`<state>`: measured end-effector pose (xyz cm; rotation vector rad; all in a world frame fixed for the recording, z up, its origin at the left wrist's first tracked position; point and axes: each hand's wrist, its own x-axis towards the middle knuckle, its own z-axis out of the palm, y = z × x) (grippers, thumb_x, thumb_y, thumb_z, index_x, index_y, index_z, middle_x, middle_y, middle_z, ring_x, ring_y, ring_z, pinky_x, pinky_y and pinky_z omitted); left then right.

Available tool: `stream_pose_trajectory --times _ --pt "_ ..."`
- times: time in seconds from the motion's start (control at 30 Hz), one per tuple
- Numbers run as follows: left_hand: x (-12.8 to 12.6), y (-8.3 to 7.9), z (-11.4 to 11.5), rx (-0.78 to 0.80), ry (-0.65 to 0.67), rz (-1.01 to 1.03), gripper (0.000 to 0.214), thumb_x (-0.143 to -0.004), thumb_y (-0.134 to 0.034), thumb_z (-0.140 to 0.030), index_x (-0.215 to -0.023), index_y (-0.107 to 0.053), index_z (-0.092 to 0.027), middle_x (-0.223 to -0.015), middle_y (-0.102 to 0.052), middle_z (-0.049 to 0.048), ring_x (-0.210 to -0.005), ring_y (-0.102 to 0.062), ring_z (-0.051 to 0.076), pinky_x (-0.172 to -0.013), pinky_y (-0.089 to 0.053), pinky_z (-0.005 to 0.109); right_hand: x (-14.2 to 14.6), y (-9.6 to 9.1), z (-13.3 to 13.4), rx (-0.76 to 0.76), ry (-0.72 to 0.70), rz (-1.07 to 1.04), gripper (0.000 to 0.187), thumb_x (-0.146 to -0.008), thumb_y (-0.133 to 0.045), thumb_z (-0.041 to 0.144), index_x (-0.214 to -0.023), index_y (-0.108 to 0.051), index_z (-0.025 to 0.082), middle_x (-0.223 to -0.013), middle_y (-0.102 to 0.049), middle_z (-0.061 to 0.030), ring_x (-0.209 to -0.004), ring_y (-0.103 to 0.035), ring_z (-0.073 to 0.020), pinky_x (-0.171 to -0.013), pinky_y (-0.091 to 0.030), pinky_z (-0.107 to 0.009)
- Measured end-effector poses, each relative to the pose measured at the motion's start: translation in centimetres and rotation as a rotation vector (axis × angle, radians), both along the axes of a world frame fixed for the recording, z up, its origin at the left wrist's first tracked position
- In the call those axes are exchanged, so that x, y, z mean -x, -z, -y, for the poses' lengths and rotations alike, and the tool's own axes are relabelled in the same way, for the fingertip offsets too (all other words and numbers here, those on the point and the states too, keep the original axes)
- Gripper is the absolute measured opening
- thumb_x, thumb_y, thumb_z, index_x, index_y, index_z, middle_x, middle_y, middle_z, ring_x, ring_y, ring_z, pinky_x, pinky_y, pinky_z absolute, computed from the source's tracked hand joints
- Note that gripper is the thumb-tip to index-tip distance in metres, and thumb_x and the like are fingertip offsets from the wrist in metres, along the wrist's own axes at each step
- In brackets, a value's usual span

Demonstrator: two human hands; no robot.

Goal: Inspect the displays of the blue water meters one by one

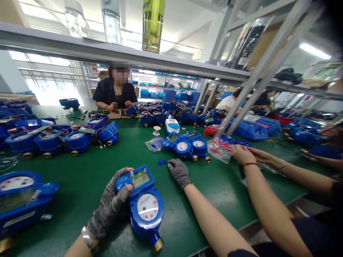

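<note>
Gripping the meter (147, 210), left hand (109, 202) has open tabletop (71, 189) beside it.

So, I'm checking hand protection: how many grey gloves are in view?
2. One glove is on the left hand, which holds a meter; the other is on the right hand, at the blue parts. Any others would be hidden.

A green-topped desk (91, 169) fills the foreground, crossed above by a pale shelf (80, 48) beside slanting metal posts (258, 71) at the right. Behind stand storage racks (88, 75) with blue bins (153, 95), while bright windows (45, 59) glare at the left. A lit tube light (314, 51) hangs under the whitish ceiling (184, 21), near a pale pillar (215, 39).
</note>
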<state>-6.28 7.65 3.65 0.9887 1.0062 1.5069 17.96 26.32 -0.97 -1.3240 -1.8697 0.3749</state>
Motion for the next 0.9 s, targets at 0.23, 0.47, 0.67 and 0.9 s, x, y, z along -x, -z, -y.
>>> stream_pose_trajectory --times 0.23,0.47,0.67,0.9 --pt "-0.2 -0.8 -0.1 -0.021 -0.019 -0.065 0.054 -0.081 -0.072 -0.043 -0.126 -0.051 -0.022 -0.131 -0.057 0.0135 -0.116 -0.058 0.037 -0.098 -0.050 0.048 -0.2 0.9 -0.8 -0.119 -0.046 0.165 0.021 -0.084 -0.057 0.014 -0.068 -0.069 0.021 -0.074 -0.065 -0.0082 -0.071 -0.062 -0.0187 -0.067 -0.046 -0.033" --pt "0.0 -0.5 -0.4 -0.018 -0.020 -0.044 0.056 -0.080 -0.074 -0.043 -0.126 -0.051 -0.022 -0.131 -0.056 0.0143 -0.117 -0.057 0.036 -0.101 -0.047 0.049 -0.6 0.8 0.2 -0.170 -0.113 0.212 0.018 -0.083 -0.058 0.013 -0.072 -0.068 0.023 -0.074 -0.065 -0.0045 -0.068 -0.061 -0.0166 -0.063 -0.045 -0.029" --pt "0.1 -0.3 -0.3 -0.038 -0.019 -0.041 0.054 -0.080 -0.074 -0.042 -0.125 -0.052 -0.022 -0.131 -0.056 0.0142 -0.116 -0.057 0.036 -0.101 -0.046 0.052 -0.2 0.5 0.3 -0.121 -0.103 0.172 0.019 -0.079 -0.062 0.010 -0.066 -0.066 0.024 -0.072 -0.066 -0.0060 -0.072 -0.063 -0.0185 -0.063 -0.046 -0.030" --pt "0.1 -0.4 -0.3 -0.002 0.041 0.040 0.063 -0.073 -0.082 -0.033 -0.126 -0.050 -0.024 -0.128 -0.058 0.0141 -0.116 -0.057 0.037 -0.100 -0.046 0.054 0.6 -0.9 0.7 0.000 -0.131 0.076 0.018 -0.080 -0.060 0.014 -0.067 -0.065 0.024 -0.076 -0.066 -0.0054 -0.078 -0.065 -0.0194 -0.069 -0.048 -0.031"
